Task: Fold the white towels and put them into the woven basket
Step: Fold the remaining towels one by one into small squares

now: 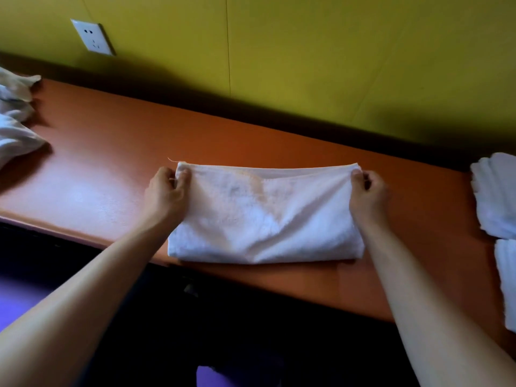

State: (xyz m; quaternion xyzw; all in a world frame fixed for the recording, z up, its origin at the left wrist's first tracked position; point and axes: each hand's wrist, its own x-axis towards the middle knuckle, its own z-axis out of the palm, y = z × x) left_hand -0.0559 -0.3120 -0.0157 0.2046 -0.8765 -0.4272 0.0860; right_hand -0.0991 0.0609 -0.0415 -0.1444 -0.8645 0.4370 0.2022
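White towel folded on orange table, left hand and right hand outstretched, fingers pinching its far corners

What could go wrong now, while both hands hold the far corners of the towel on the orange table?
1. The towel lies close to the table's near edge; a pull toward the body may drag it off.
2. The left hand and right hand pinch only the corners, so the layers may shift and the fold become uneven.
3. No basket is in view, so carrying may loosen the fold.
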